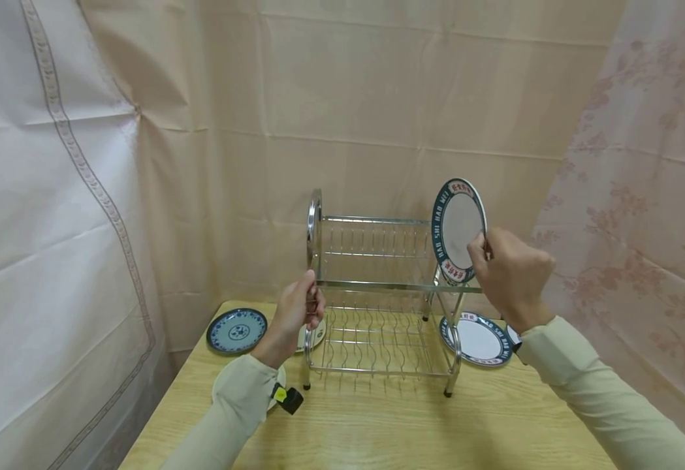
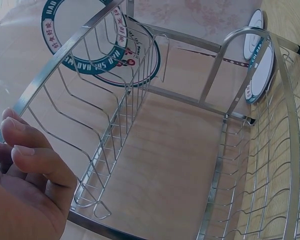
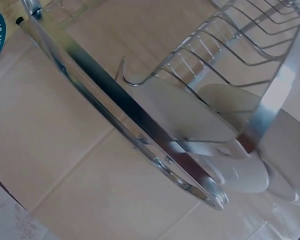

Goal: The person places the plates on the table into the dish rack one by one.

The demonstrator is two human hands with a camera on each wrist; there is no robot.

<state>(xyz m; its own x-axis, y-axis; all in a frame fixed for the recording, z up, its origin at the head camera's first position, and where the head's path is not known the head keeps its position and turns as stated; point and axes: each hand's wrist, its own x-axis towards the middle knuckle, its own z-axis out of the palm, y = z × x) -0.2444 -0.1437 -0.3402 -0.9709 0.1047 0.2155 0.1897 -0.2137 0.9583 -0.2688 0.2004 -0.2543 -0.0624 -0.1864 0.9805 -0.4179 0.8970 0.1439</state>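
Observation:
A two-tier metal dish rack (image 1: 377,285) stands on the table. At its upper right, my right hand (image 1: 515,274) pinches the near edge of a white plate (image 1: 458,228) with a dark green lettered rim. The plate is upright and tilted a little. In the left wrist view, another green-rimmed plate (image 2: 149,70) stands behind it at the rack's far end. My left hand (image 1: 296,310) holds the rack's upper left front corner, fingers curled at the rail. The right wrist view shows two pale plate undersides (image 3: 190,112); the right hand is almost out of that view.
On the table (image 1: 354,431), a blue patterned plate (image 1: 238,331) lies at the left. Two pale plates are partly hidden by the left arm. A green-rimmed plate (image 1: 483,341) lies right of the rack, another beside it behind the right wrist. Curtains hang around the table.

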